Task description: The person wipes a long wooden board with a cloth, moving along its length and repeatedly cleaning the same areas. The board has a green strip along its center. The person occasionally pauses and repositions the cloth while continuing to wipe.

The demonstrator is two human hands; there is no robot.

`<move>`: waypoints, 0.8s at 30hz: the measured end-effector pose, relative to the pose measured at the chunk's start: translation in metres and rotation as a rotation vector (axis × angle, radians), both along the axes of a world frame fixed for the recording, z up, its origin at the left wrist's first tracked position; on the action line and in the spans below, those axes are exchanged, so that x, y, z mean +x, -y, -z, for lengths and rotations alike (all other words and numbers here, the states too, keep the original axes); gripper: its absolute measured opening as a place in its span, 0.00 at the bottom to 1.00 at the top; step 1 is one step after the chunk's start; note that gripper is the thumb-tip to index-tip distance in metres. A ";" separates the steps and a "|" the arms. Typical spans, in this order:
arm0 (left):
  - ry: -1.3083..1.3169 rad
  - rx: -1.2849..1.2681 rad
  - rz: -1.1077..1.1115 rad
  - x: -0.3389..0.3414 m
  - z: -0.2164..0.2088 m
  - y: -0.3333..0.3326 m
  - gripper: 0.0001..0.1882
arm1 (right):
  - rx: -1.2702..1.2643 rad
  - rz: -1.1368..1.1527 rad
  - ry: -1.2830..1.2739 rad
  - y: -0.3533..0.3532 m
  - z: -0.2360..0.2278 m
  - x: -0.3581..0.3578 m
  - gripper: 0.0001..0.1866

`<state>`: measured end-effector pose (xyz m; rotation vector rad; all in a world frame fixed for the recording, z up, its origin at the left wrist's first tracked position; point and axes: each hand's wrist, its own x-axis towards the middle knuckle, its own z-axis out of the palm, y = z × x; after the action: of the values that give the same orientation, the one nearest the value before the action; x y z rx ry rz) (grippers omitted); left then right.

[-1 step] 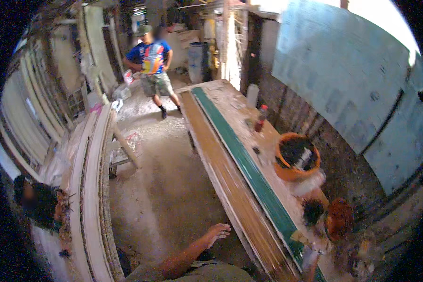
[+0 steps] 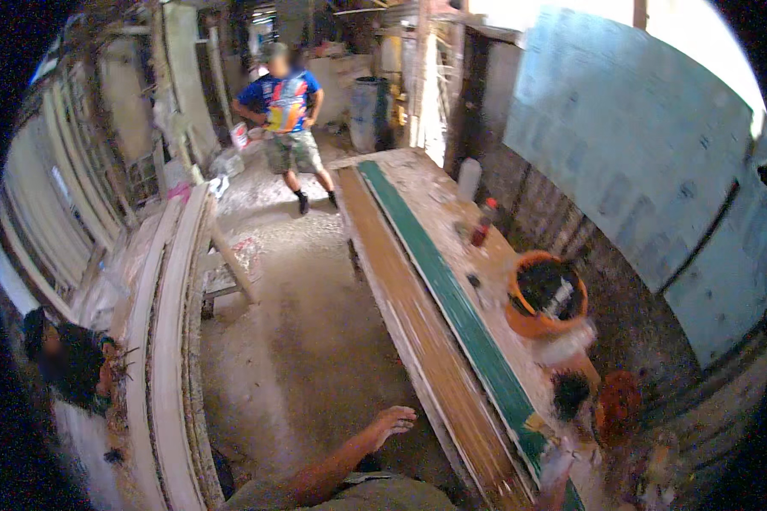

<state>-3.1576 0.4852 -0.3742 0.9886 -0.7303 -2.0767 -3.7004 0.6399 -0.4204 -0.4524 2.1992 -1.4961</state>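
Note:
A long wooden board with a brown panel (image 2: 426, 315) and a green strip (image 2: 460, 298) lies along the work table. My left hand (image 2: 395, 422) hovers beside the table's near-left edge, fingers stretched out and holding nothing. At the lower right, my right hand (image 2: 556, 467) is over the near end of the green strip. It is blurred, and a small flat yellowish tool (image 2: 534, 422) sticks out from its fingers; I cannot tell its exact kind.
On the table's right stand an orange bucket (image 2: 520, 317) of dark stuff, a red-capped bottle (image 2: 484, 223), a white bottle (image 2: 469, 179) and a dark bristly clump (image 2: 570, 394). Long planks (image 2: 172, 341) lie at left, near a crouching person (image 2: 72, 366). Another person (image 2: 290, 106) stands beyond.
The view has shifted slightly, so the table and its things appear a little further right. My right hand has moved slightly left with the yellowish tool. My left hand stays in place.

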 end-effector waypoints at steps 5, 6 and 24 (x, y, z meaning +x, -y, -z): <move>0.078 0.062 -0.100 0.111 0.027 0.068 0.30 | -0.358 -0.053 0.760 0.186 -0.102 0.201 0.15; 0.059 0.059 -0.128 0.136 0.033 0.080 0.31 | -0.364 -0.122 0.818 0.212 -0.114 0.230 0.15; -0.093 -0.226 -0.591 0.361 0.023 0.382 0.35 | -0.514 -0.031 0.826 0.797 -0.059 0.347 0.21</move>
<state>-2.7965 0.1028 -0.3975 0.8462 -0.5274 -1.4808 -3.3539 -0.1571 -0.3612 0.0093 1.1714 -1.7974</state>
